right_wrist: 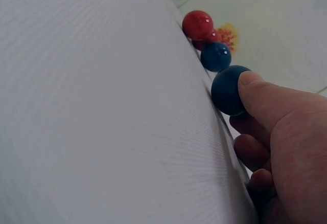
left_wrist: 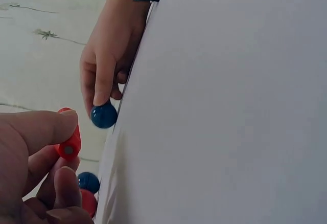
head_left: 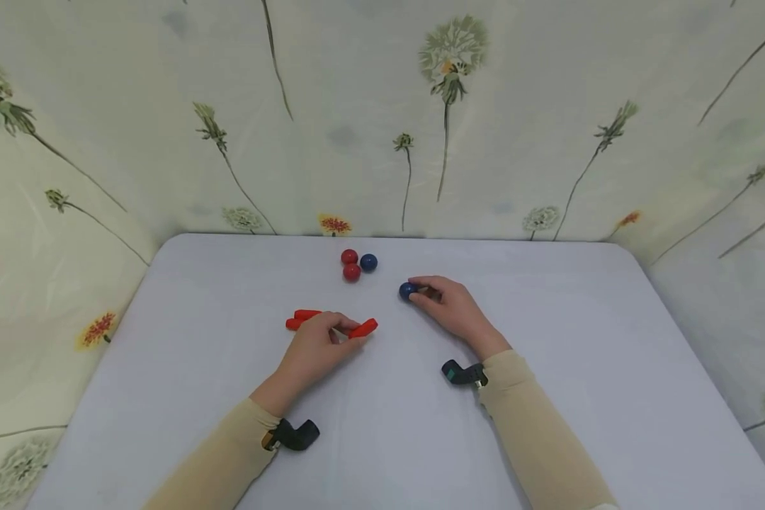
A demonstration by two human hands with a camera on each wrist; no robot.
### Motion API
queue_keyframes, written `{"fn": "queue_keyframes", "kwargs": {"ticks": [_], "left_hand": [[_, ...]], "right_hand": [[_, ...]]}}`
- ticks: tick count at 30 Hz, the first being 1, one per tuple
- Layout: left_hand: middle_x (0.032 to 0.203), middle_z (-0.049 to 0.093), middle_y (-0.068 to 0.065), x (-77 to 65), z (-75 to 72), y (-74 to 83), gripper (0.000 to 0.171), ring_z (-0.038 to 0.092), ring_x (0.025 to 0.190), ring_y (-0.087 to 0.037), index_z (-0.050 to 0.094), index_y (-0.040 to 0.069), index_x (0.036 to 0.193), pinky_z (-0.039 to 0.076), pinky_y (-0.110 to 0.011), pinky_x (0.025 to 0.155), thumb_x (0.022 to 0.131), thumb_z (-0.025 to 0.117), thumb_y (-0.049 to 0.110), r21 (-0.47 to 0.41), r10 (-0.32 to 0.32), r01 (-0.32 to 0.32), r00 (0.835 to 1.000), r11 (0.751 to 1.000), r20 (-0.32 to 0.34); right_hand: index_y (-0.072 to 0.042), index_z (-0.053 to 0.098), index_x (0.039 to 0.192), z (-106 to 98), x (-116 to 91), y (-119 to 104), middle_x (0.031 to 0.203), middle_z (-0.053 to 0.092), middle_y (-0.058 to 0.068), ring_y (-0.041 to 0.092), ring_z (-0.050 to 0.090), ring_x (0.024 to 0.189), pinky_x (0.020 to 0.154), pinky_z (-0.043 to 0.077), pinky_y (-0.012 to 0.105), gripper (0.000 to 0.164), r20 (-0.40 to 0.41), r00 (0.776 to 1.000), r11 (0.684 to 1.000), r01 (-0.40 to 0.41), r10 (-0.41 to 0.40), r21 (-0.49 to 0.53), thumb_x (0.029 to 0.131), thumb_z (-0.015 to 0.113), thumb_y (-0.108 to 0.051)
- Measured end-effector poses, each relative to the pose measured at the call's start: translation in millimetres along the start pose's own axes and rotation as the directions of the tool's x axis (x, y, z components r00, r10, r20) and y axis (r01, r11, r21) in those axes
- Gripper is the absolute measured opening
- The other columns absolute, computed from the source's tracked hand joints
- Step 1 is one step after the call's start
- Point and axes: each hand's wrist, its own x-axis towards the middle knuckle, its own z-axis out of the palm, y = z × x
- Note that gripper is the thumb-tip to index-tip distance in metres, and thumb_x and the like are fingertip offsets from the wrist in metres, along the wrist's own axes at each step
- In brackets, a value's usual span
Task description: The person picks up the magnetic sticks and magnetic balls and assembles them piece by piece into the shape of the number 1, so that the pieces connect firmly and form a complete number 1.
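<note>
My left hand point(head_left: 315, 345) pinches a short red rod point(head_left: 364, 329) between thumb and fingers, left of the table's middle. The rod's end in the left wrist view shows a small grey disc point(left_wrist: 69, 150). Partly behind that hand lie more red rods point(head_left: 298, 321). To the right, my right hand point(head_left: 454, 309) holds a glossy blue ball point(head_left: 407, 291) by thumb and fingertips, low at the tabletop. Seen from the right wrist, the thumb presses on the side of this ball point(right_wrist: 228, 91).
Two red balls point(head_left: 351, 273) and another blue ball point(head_left: 369, 263) sit clustered near the far edge of the white-covered table point(head_left: 382, 439). Behind the table hangs a pale curtain point(head_left: 357, 156) with dandelion prints. Each wrist carries a small black camera point(head_left: 464, 372).
</note>
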Motion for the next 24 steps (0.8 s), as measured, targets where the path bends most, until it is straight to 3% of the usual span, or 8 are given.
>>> {"fn": "queue_keyframes", "kwargs": {"ticks": [9, 18, 24], "left_hand": [[0.088, 0.064, 0.014, 20.6, 24.6, 20.6, 0.022, 0.057, 0.072, -0.013, 0.072, 0.025, 0.098, 0.048, -0.031, 0.063, 0.084, 0.078, 0.041, -0.025, 0.019, -0.02, 1.0, 0.999, -0.024], [0.086, 0.063, 0.014, 27.6, 39.0, 17.5, 0.022, 0.057, 0.078, -0.01, 0.072, 0.025, 0.098, 0.048, -0.031, 0.068, 0.083, 0.078, 0.04, -0.007, 0.012, -0.013, 0.998, 1.0, -0.065], [0.085, 0.063, 0.013, 28.4, 39.8, 18.5, 0.023, 0.058, 0.081, -0.011, 0.072, 0.024, 0.098, 0.049, -0.032, 0.07, 0.083, 0.078, 0.04, -0.009, 0.007, -0.007, 0.999, 1.0, -0.041]], "right_hand": [[-0.028, 0.065, 0.129, -2, 0, 0, 0.106, 0.066, -0.01, 0.012, 0.057, 0.089, 0.08, 0.048, 0.036, 0.041, -0.002, 1.0, 1.0, -0.013, 0.013, -0.004, 0.093, 0.064, -0.048], [-0.028, 0.065, 0.13, 0, -2, -3, 0.107, 0.066, -0.009, 0.012, 0.058, 0.09, 0.082, 0.049, 0.037, 0.041, -0.014, 1.0, 1.0, 0.008, -0.008, 0.009, 0.093, 0.065, -0.047], [-0.028, 0.065, 0.13, -1, -3, -1, 0.108, 0.066, -0.009, 0.012, 0.057, 0.091, 0.082, 0.049, 0.037, 0.041, -0.012, 1.0, 1.0, 0.01, -0.01, -0.006, 0.094, 0.065, -0.047]]}}
